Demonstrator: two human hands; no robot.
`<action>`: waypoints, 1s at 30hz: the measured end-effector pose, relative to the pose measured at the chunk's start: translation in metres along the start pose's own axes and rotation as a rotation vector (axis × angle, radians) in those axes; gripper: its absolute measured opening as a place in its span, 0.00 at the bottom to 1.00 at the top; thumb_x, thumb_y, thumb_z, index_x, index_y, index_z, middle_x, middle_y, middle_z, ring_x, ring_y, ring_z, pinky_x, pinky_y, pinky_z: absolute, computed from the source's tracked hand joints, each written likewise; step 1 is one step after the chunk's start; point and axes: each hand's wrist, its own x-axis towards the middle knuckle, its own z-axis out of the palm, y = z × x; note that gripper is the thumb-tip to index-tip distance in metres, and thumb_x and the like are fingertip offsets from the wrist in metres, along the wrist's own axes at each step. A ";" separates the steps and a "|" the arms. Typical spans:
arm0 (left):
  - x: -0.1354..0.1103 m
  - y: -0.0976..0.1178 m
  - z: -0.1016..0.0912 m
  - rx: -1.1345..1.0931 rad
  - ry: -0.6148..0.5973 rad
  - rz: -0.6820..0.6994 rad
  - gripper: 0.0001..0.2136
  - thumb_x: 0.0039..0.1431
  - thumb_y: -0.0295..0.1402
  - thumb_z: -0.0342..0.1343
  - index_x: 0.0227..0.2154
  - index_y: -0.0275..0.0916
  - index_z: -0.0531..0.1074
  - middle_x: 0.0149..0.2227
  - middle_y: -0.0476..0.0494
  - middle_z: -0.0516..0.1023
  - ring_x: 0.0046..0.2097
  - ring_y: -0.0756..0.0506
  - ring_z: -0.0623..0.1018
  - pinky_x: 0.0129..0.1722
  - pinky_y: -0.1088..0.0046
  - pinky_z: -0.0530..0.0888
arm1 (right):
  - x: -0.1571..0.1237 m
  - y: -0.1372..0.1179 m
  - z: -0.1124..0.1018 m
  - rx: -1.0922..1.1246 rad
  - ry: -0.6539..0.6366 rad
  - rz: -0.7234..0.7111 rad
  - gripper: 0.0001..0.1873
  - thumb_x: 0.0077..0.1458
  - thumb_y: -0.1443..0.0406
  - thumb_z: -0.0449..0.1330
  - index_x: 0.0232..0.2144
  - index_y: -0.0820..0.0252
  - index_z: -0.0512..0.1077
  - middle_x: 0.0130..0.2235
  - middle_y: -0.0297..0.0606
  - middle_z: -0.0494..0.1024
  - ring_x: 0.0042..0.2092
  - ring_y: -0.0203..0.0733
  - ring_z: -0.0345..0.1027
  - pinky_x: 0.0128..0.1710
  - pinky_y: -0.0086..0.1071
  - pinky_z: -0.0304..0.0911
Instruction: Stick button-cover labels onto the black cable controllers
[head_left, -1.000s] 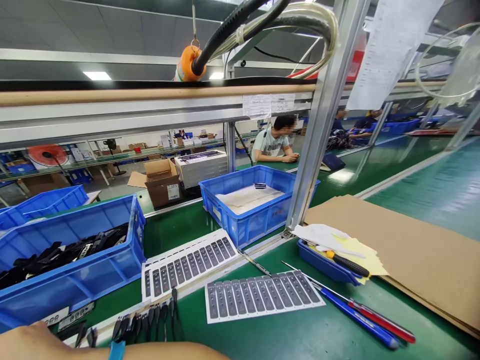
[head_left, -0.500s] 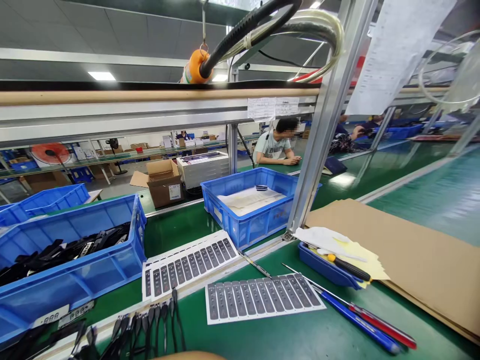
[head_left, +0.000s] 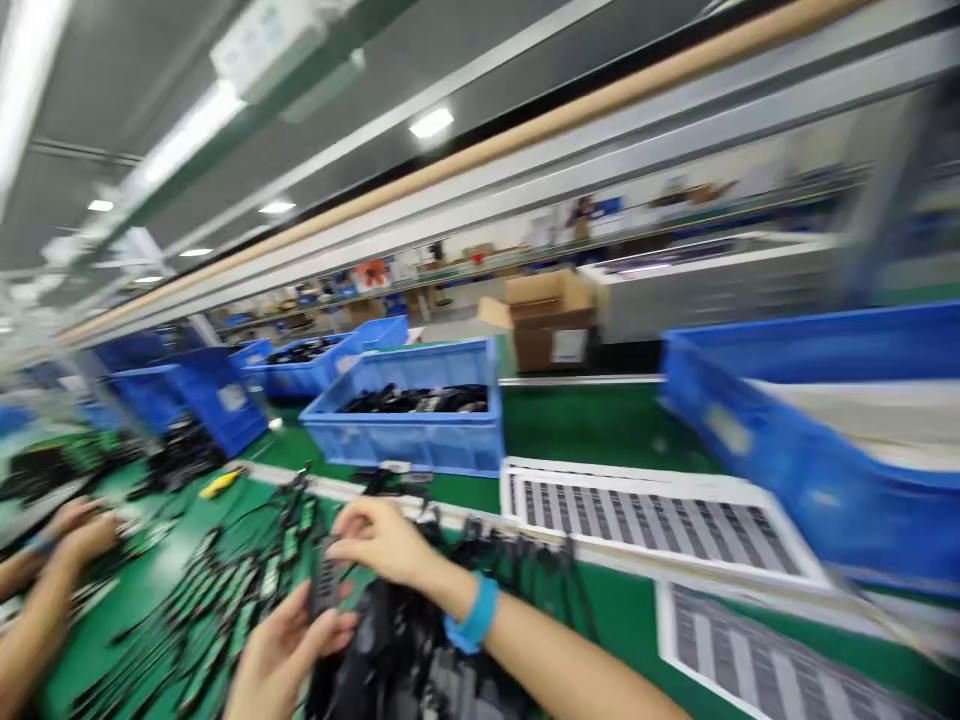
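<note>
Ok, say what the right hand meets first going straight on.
The right hand would meet the dark strip held in the left hand first, though blur hides whether its fingers already touch.

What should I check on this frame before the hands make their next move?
1. Left hand grips dark strip: ok.
2. Right hand is at the strip: ok, though whether it grips cannot be told.
3. Strip's markings are readable: not ok, motion blur.
4. Co-worker's hands stay apart from the person's: ok.
5. Label sheet is apart from the hands: ok.
6. Black parts pile under the hands is tangle-free: cannot tell.
</note>
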 end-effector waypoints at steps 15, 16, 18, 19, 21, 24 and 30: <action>-0.008 -0.016 -0.012 0.426 -0.165 0.270 0.18 0.64 0.43 0.46 0.49 0.35 0.66 0.32 0.43 0.78 0.22 0.51 0.73 0.22 0.78 0.70 | -0.019 0.004 0.001 -0.161 -0.281 0.040 0.31 0.55 0.40 0.50 0.32 0.62 0.71 0.25 0.32 0.67 0.25 0.34 0.58 0.26 0.29 0.55; -0.009 -0.017 -0.012 0.435 -0.155 0.259 0.18 0.64 0.43 0.46 0.48 0.35 0.67 0.30 0.44 0.78 0.21 0.52 0.72 0.20 0.78 0.69 | -0.019 0.007 0.003 -0.228 -0.274 0.027 0.32 0.57 0.40 0.46 0.32 0.61 0.71 0.25 0.33 0.67 0.25 0.35 0.59 0.26 0.29 0.56; -0.008 -0.020 -0.012 0.386 -0.157 0.216 0.19 0.62 0.46 0.47 0.46 0.35 0.68 0.31 0.43 0.77 0.21 0.51 0.73 0.19 0.78 0.69 | -0.017 0.012 0.004 -0.346 -0.288 0.029 0.32 0.60 0.41 0.42 0.33 0.60 0.71 0.26 0.34 0.70 0.26 0.36 0.62 0.26 0.29 0.60; -0.007 -0.022 -0.013 0.343 -0.171 0.185 0.20 0.61 0.47 0.49 0.45 0.35 0.68 0.33 0.42 0.77 0.23 0.50 0.74 0.21 0.77 0.70 | -0.014 0.014 0.001 -0.400 -0.301 0.039 0.31 0.61 0.43 0.42 0.32 0.60 0.72 0.26 0.35 0.71 0.27 0.37 0.65 0.26 0.29 0.61; -0.004 -0.026 -0.015 0.257 -0.187 0.123 0.22 0.59 0.48 0.51 0.47 0.35 0.68 0.35 0.40 0.76 0.28 0.48 0.76 0.25 0.74 0.74 | -0.005 0.018 -0.011 -0.507 -0.298 0.069 0.27 0.63 0.47 0.46 0.29 0.60 0.73 0.26 0.37 0.75 0.28 0.38 0.68 0.27 0.30 0.64; -0.004 -0.031 -0.018 0.237 -0.191 0.068 0.28 0.55 0.46 0.56 0.54 0.33 0.66 0.31 0.45 0.73 0.31 0.47 0.75 0.29 0.72 0.75 | 0.010 0.026 -0.046 -0.743 -0.163 0.094 0.22 0.65 0.57 0.47 0.31 0.62 0.75 0.31 0.43 0.78 0.35 0.44 0.72 0.38 0.36 0.66; -0.009 -0.031 -0.018 0.629 -0.271 0.233 0.23 0.57 0.38 0.56 0.55 0.41 0.68 0.33 0.47 0.74 0.30 0.50 0.71 0.30 0.76 0.69 | 0.020 0.066 -0.116 -1.158 0.057 0.116 0.23 0.57 0.76 0.46 0.52 0.70 0.70 0.58 0.55 0.67 0.57 0.55 0.60 0.56 0.45 0.54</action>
